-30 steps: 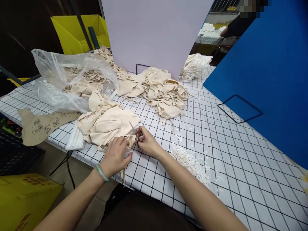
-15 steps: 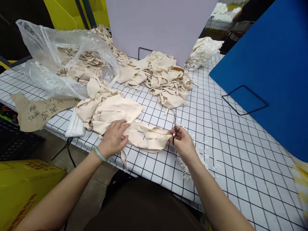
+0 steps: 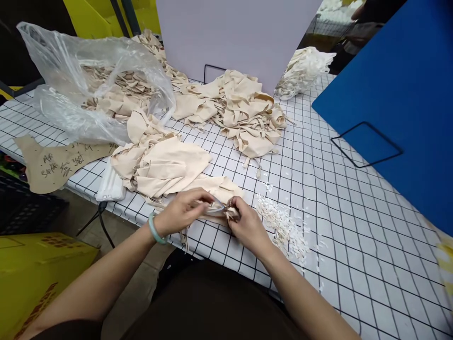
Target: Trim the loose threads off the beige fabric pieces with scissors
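Note:
My right hand is closed around the handles of small metal scissors, whose blades point left toward my other hand. A bit of beige fabric shows by the scissor handles. My left hand, with a pale green bangle at the wrist, pinches an edge of a beige fabric piece; the fingers partly hide the grip. Directly behind that hand lies a heap of beige fabric pieces. Small white clippings are scattered right of my right hand.
Another beige fabric pile lies farther back. At left, a clear plastic bag holds more pieces beside a marked brown pattern and a white power strip. A grey-lilac panel and blue panel stand over the checked table.
My right hand has moved left with the scissors, which have swung from pointing away to pointing left. My left hand has gone from lying spread on the fabric to pinching it near the blades.

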`<state>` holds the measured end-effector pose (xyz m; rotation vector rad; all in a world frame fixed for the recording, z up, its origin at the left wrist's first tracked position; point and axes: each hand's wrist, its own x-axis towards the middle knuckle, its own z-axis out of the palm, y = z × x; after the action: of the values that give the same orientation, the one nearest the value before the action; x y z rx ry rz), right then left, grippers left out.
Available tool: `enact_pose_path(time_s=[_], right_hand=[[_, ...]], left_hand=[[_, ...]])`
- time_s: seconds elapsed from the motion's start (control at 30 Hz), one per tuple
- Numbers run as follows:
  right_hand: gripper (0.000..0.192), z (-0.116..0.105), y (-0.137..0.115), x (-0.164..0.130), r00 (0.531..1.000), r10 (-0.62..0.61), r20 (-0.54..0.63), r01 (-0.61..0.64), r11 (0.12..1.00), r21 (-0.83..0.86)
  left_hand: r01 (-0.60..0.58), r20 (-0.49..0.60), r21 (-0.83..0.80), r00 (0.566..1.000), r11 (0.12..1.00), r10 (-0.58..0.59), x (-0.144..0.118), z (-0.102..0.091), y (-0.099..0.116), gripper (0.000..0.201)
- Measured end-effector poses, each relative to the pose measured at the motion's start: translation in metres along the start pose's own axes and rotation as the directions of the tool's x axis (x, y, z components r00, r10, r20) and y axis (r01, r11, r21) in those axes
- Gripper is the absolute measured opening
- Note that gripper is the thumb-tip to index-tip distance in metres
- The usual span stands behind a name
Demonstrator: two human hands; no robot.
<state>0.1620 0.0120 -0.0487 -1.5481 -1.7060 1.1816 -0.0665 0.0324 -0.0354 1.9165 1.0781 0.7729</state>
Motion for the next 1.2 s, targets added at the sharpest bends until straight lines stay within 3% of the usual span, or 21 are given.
enact_pose_path(time_s=[0.07,0.17,0.23,0.33,0.43,0.5,0.57,0.63,0.7,0.77,0.83,0.97,1.03,1.1,1.13,1.2], right_hand=[[0.018,-0.006,0.004,-0.001,0.997,0.065,-0.028,-0.064,0.996,0.062],[0.031,-0.023,0.008,-0.002,0.990,0.128,-0.060,-0.105,0.951,0.289],[0.037,-0.030,0.010,-0.002,0.984,0.150,-0.093,-0.103,0.916,0.388],[0.036,-0.030,0.012,-0.002,0.970,0.207,-0.128,-0.137,0.898,0.419],[0.036,-0.024,0.016,-0.002,0.949,0.256,-0.187,-0.156,0.890,0.429],[0.042,-0.024,0.018,-0.001,0.925,0.277,-0.261,-0.125,0.869,0.478],[0.047,-0.031,0.019,0.000,0.894,0.282,-0.347,-0.050,0.834,0.550],[0.048,-0.039,0.020,0.004,0.874,0.258,-0.412,0.041,0.805,0.592],[0.048,-0.045,0.020,0.010,0.871,0.234,-0.431,0.077,0.803,0.591],[0.049,-0.046,0.020,0.016,0.887,0.239,-0.395,0.032,0.822,0.568],[0.050,-0.041,0.018,0.019,0.905,0.237,-0.355,-0.023,0.858,0.514],[0.051,-0.019,0.007,0.009,0.962,0.045,-0.268,0.053,0.936,0.348],[0.055,-0.005,0.002,-0.001,0.992,-0.092,-0.087,0.113,0.951,0.289],[0.047,0.009,0.000,-0.007,0.982,-0.180,0.055,0.162,0.959,0.234],[0.038,0.015,0.000,-0.008,0.979,-0.191,0.068,0.173,0.961,0.218],[0.023,0.021,0.000,-0.006,0.986,-0.169,-0.012,0.166,0.949,0.267]], left_hand=[[0.099,-0.131,0.155,0.988,0.983,-0.079,-0.006,-0.019,-0.008,0.016],[0.196,-0.248,0.324,0.962,0.926,-0.116,-0.018,-0.037,-0.019,0.015],[0.181,-0.232,0.373,0.968,0.910,-0.097,-0.024,-0.035,-0.022,0.014],[0.173,-0.199,0.496,0.976,0.851,-0.083,-0.022,-0.017,-0.023,0.009],[0.242,-0.196,0.552,0.968,0.798,-0.158,-0.011,0.000,-0.026,0.016],[0.254,-0.170,0.525,0.966,0.812,-0.192,-0.004,0.003,-0.025,0.007],[0.207,-0.109,0.487,0.978,0.848,-0.177,-0.002,0.000,-0.015,0.012],[0.140,-0.013,0.372,0.989,0.917,-0.146,-0.008,-0.006,0.000,0.013],[0.167,0.098,0.056,0.980,0.984,-0.172,-0.019,-0.013,0.017,0.012],[0.322,0.216,-0.318,0.941,0.892,-0.262,-0.032,-0.016,0.028,0.017],[0.459,0.281,-0.517,0.888,0.723,-0.363,-0.043,-0.015,0.031,0.022],[0.473,0.279,-0.713,0.869,0.518,-0.409,-0.052,-0.006,0.030,0.025],[0.449,0.287,-0.784,0.875,0.429,-0.390,-0.054,0.000,0.032,0.025],[0.414,0.264,-0.825,0.884,0.385,-0.386,-0.054,0.005,0.036,0.029],[0.405,0.252,-0.831,0.886,0.381,-0.390,-0.054,0.008,0.038,0.031],[0.420,0.247,-0.817,0.874,0.394,-0.419,-0.053,0.011,0.040,0.036]])
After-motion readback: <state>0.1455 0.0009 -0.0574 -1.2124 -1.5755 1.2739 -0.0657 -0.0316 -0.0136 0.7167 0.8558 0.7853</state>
